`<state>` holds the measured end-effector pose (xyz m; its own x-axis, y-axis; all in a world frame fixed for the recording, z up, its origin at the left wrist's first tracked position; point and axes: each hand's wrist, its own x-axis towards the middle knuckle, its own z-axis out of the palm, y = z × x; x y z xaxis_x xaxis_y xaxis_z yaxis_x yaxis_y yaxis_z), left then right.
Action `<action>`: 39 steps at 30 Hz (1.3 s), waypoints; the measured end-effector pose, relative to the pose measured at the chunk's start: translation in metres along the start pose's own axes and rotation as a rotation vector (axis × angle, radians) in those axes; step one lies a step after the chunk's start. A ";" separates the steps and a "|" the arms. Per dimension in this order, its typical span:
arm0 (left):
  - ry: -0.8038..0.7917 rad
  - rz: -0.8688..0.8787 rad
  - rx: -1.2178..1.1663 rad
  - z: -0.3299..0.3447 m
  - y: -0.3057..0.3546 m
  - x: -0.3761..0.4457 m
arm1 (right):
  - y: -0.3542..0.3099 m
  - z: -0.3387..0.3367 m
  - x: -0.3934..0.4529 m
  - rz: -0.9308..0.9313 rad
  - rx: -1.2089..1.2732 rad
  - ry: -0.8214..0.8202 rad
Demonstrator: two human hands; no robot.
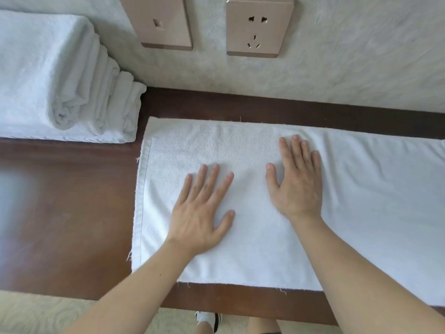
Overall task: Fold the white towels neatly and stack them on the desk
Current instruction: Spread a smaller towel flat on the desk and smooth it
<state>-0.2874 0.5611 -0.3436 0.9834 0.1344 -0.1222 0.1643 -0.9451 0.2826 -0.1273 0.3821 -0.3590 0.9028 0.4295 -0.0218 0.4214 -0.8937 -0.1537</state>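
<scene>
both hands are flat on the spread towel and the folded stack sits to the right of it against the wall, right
Not quite. In the head view the folded stack sits to the left of the spread towel, against the wall. The left hand and right hand do lie flat on it.

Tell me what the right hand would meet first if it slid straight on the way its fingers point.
The right hand lies flat on the spread towel, fingers aimed at the wall. It would cross the towel's far edge, then a strip of bare desk, and probably meet the wall right of the socket.
</scene>
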 end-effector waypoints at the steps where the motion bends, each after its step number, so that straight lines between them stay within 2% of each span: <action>1: -0.031 -0.005 0.048 0.005 0.002 -0.009 | 0.000 0.000 -0.001 0.006 -0.005 -0.009; 8: -0.052 -0.047 0.107 0.010 0.001 -0.008 | -0.008 -0.007 -0.006 0.013 0.021 -0.014; 12: -0.056 -0.047 0.111 0.009 -0.001 -0.009 | -0.041 -0.015 -0.060 -0.051 0.114 0.046; 16: -0.049 -0.043 0.102 0.011 -0.002 -0.011 | -0.063 0.003 -0.118 -0.062 0.054 -0.047; 22: -0.042 0.001 0.100 0.008 -0.013 -0.022 | -0.062 0.006 -0.117 -0.024 0.027 -0.065; 27: -0.031 -0.173 0.120 -0.006 -0.065 -0.057 | -0.062 0.008 -0.117 -0.016 0.023 -0.066; 30: -0.002 -0.268 0.066 -0.012 -0.070 -0.063 | -0.063 0.008 -0.117 -0.016 0.023 -0.061; 33: 0.048 -0.134 -0.029 -0.007 -0.033 -0.063 | -0.064 0.007 -0.117 -0.017 0.026 -0.059; 36: -0.008 0.037 -0.023 0.009 -0.005 -0.062 | -0.063 0.007 -0.117 -0.013 0.026 -0.060; 39: -0.018 -0.011 0.069 0.010 -0.023 -0.047 | -0.063 0.008 -0.117 -0.020 0.021 -0.056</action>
<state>-0.3378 0.5738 -0.3545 0.9799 0.1399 -0.1423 0.1686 -0.9619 0.2151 -0.2604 0.3890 -0.3544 0.8880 0.4540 -0.0733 0.4367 -0.8824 -0.1752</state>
